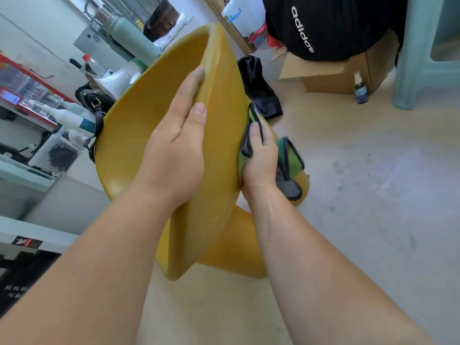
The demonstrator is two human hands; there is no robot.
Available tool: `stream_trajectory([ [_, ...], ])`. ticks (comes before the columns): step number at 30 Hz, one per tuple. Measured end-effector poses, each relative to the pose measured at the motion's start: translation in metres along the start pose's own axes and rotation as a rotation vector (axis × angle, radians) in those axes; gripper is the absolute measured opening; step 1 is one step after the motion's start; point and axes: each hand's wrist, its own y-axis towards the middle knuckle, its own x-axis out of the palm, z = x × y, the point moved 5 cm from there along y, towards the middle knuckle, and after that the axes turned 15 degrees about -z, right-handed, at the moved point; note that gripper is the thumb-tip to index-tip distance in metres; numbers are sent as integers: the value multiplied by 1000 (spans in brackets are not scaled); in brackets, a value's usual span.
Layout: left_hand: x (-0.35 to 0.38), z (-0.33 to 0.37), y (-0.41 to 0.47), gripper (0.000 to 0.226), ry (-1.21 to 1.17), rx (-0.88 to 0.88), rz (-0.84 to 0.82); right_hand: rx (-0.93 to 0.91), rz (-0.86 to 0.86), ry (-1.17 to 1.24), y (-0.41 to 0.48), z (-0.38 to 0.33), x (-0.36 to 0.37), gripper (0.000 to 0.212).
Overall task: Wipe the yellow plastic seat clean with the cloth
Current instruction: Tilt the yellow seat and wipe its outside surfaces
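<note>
The yellow plastic seat (139,125) is tipped on its side in the middle of the view, its hollow facing left and its base near the floor. My left hand (179,145) grips its upper rim, thumb on the outer edge and fingers over the inside. My right hand (260,158) presses a green and grey cloth (286,158) against the seat's outer right side. Part of the cloth hangs loose below and to the right of that hand.
A black garment (261,90) lies on the floor behind the seat. A cardboard box (331,75) with a black bag (331,26) on top stands at the back right, a small spray bottle (360,89) beside it. Shelves with bottles and a handbag (94,105) fill the left.
</note>
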Motion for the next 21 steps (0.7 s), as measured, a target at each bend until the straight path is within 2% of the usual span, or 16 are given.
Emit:
stream_trajectory([
  [3,1,3,-1,42,-60,-3,-26,226,74,154,-45,56,-3,45],
  [5,2,3,-3,42,-78,0,-41,276,117,176,-85,61,4,41],
  [7,1,1,-5,43,-96,-1,-43,199,165,50,-115,37,17,37],
  [10,1,0,-6,43,-85,15,-59,-11,137,-202,-128,-33,44,34],
  [12,-1,0,-6,44,-81,32,-62,-219,96,-271,-104,-69,51,37],
  [14,-2,0,-4,44,-113,64,-64,-347,41,-260,-57,-88,43,38],
  [16,0,0,-2,44,-140,62,-86,-295,-4,-185,-8,-79,26,39],
  [18,3,3,0,44,-139,46,-110,-148,-38,-90,17,-45,12,41],
  [21,5,6,3,44,-184,26,-106,92,11,46,-1,12,-1,48],
])
